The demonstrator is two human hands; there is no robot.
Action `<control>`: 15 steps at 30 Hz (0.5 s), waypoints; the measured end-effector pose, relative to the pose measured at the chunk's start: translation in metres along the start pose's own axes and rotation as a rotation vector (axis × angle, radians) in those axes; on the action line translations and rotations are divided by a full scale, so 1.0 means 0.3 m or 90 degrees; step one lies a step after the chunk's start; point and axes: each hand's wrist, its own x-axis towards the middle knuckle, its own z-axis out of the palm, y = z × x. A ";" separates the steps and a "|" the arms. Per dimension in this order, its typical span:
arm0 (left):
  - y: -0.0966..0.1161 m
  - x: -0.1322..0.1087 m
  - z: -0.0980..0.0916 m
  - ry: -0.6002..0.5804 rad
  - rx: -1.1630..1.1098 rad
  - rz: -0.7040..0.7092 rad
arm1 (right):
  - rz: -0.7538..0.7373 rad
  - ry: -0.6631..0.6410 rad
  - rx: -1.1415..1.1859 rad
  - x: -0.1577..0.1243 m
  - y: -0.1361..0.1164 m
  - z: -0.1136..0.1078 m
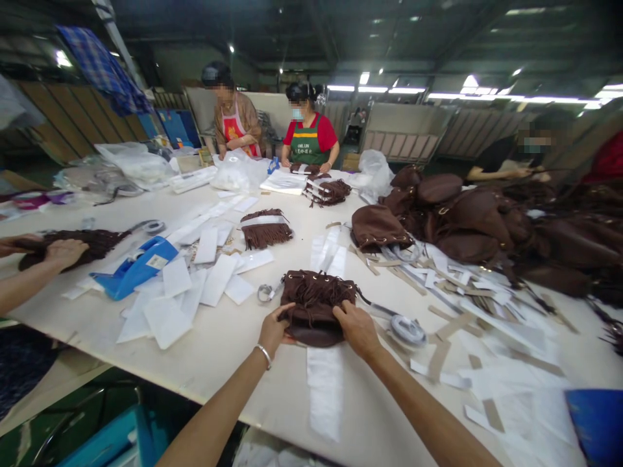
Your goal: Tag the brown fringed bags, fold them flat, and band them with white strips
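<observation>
A dark brown fringed drawstring bag [318, 314] lies in front of me, its row of metal eyelets on the far side and its smooth base towards me. My left hand [273, 329] grips its near left corner, fingers partly hidden under it. At the near right side my right hand [357, 326] holds the same bag, thumb on top. Beneath the bag runs a white paper strip [325, 389], showing in front and behind. A wrapped strap coil [407, 329] rests at the right, joined to the bag by a dark strap; a smaller wrapped piece [265, 293] lies left.
White paper sheets [209, 279] and a blue tape dispenser [139, 266] lie left, near a co-worker's hands [65, 253] on another brown bag. A banded fringed bag [265, 228] sits ahead. Brown bags [467, 220] pile up right, above scattered paper strips [438, 357]. Several people work around the table.
</observation>
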 end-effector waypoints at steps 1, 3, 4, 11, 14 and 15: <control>-0.009 -0.002 -0.008 0.003 0.005 0.002 | 0.006 0.000 0.023 -0.005 0.002 0.010; -0.022 -0.005 -0.028 0.011 0.014 0.006 | 0.034 0.015 0.094 -0.022 0.017 0.016; -0.024 -0.004 -0.039 0.016 0.025 0.013 | 0.053 0.023 0.131 -0.033 0.026 0.016; 0.018 0.031 -0.061 -0.071 0.075 0.079 | 0.062 -0.019 0.199 -0.072 0.060 0.054; 0.040 0.066 -0.064 -0.147 -0.016 0.012 | 0.009 0.054 0.162 -0.043 0.086 0.058; 0.039 0.080 -0.065 -0.150 -0.050 -0.012 | -0.004 0.076 0.145 -0.033 0.095 0.059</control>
